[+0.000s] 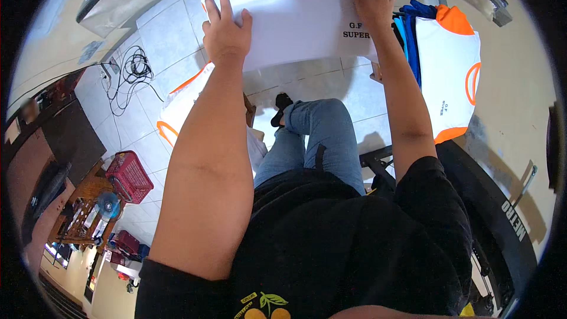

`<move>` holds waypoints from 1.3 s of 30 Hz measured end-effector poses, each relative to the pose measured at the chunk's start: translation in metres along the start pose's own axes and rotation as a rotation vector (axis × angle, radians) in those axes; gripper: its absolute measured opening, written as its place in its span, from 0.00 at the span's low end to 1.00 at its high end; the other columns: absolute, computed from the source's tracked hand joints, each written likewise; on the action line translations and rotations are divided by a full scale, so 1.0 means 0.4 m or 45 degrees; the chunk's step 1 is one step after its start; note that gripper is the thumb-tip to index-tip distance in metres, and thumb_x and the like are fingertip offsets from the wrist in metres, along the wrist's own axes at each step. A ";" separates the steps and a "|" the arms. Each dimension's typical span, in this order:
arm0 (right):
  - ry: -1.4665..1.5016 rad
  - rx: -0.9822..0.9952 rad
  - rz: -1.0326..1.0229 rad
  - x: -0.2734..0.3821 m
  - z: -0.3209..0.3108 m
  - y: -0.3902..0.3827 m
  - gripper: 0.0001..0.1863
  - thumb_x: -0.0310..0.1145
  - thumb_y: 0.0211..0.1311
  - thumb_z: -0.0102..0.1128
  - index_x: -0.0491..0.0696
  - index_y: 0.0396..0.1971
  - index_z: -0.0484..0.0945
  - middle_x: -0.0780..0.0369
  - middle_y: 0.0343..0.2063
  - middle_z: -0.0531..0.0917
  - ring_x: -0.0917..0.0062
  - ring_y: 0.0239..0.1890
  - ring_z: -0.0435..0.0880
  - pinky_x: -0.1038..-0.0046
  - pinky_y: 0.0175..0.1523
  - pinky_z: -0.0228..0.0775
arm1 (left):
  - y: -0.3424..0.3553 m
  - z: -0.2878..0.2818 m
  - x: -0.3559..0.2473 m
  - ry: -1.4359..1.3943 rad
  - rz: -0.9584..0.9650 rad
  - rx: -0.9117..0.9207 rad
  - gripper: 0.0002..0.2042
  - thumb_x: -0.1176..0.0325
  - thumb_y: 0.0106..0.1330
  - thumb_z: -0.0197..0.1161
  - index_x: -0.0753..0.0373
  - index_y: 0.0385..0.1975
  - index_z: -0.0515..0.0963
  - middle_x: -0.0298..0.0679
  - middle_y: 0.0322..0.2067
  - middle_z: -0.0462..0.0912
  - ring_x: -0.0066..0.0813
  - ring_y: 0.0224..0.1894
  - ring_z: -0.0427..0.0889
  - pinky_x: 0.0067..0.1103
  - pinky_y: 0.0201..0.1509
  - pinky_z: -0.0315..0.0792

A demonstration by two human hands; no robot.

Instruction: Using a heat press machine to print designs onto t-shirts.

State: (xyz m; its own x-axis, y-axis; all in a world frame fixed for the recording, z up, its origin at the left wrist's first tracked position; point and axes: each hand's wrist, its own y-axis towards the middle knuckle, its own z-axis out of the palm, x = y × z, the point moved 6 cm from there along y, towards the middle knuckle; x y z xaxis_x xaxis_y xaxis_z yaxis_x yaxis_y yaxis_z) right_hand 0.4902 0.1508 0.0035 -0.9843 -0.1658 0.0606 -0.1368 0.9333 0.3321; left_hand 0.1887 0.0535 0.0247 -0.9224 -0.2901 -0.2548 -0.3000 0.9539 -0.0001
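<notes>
In front of me a white T-shirt [289, 29] with an orange neckband lies spread out, its collar at the far edge and small dark print near its right side. My left hand [226, 28] rests on the shirt's left part with the fingers apart. On its right part, beside the print, my right hand [373, 5] lies flat with fingers spread. Neither hand grips anything. A strip of reddish-brown surface shows past the shirt's far edge. The shirt hides most of what supports it.
At the right, a white shirt with orange trim [446, 77] lies by folded blue and dark clothes [413, 41]. Another white-and-orange garment [184, 97] is partly behind my left forearm. Black cable [134, 71] coils on the tiled floor, near a red basket [129, 178]. Black equipment [484, 183] stands right.
</notes>
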 end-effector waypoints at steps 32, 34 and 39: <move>0.046 0.170 0.196 0.051 -0.057 -0.180 0.40 0.59 0.61 0.44 0.47 0.65 0.53 0.55 0.66 0.55 0.61 0.69 0.49 0.43 0.66 0.36 | 0.001 0.002 0.019 0.009 -0.013 -0.067 0.28 0.51 0.60 0.52 0.48 0.60 0.60 0.36 0.65 0.54 0.43 0.41 0.75 0.34 0.41 0.75; 0.161 0.210 -0.104 0.159 -0.062 -0.185 0.40 0.60 0.60 0.44 0.47 0.65 0.53 0.55 0.66 0.55 0.60 0.69 0.49 0.43 0.66 0.36 | 0.002 0.003 0.019 0.006 -0.025 -0.012 0.28 0.51 0.61 0.51 0.48 0.61 0.59 0.38 0.65 0.52 0.44 0.44 0.75 0.34 0.44 0.75; 0.073 0.213 -0.014 0.108 -0.053 -0.143 0.39 0.60 0.60 0.43 0.48 0.64 0.56 0.55 0.65 0.56 0.61 0.69 0.49 0.43 0.66 0.36 | 0.007 -0.005 0.010 -0.009 -0.062 0.070 0.28 0.51 0.62 0.50 0.48 0.62 0.57 0.38 0.66 0.50 0.45 0.47 0.75 0.34 0.47 0.75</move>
State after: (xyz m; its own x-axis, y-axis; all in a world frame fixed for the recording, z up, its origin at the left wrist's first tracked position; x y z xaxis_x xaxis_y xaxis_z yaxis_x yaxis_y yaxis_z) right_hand 0.4578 0.0836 0.0070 -0.9753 -0.1898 0.1129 -0.1690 0.9705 0.1719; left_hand 0.1836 0.0550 0.0255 -0.9053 -0.3356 -0.2604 -0.3301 0.9416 -0.0659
